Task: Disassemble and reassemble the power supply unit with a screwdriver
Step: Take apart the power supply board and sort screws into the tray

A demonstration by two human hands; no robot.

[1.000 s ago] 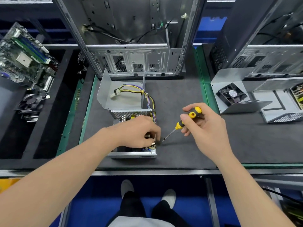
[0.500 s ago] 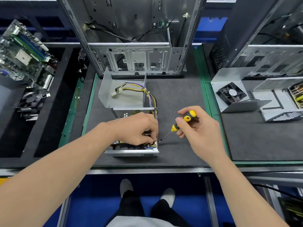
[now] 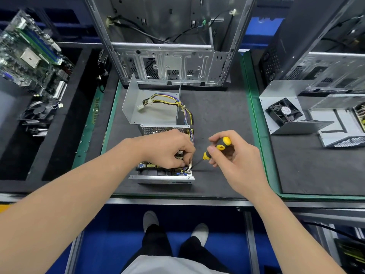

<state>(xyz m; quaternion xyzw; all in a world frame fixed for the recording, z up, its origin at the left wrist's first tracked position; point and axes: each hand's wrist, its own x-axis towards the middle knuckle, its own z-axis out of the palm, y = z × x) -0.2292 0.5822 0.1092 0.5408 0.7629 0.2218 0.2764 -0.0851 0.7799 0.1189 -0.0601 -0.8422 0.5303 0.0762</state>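
The open power supply unit (image 3: 162, 177) lies on the dark mat (image 3: 217, 115) in front of me, its circuit board exposed. Its bent metal cover (image 3: 152, 107) stands just behind it, with a bundle of yellow, purple and black wires (image 3: 183, 109) running over it. My left hand (image 3: 167, 149) lies over the board, fingers curled down and pinching something small at the unit's near right corner; what it pinches is hidden. My right hand (image 3: 237, 161) grips a yellow-and-black screwdriver (image 3: 216, 149), whose tip points down-left into that same corner.
An empty computer case (image 3: 167, 62) stands upright at the back of the mat. A motherboard (image 3: 29, 54) and a fan (image 3: 37, 113) lie at the left. At the right sit another cover with a black fan (image 3: 284, 113) and a second case (image 3: 316, 56). The bench edge runs just below the unit.
The screwdriver tip has moved left, from beside the unit into its near right corner. My left hand stays on the board. My head has shifted slightly, so the scene sits a little differently in view.
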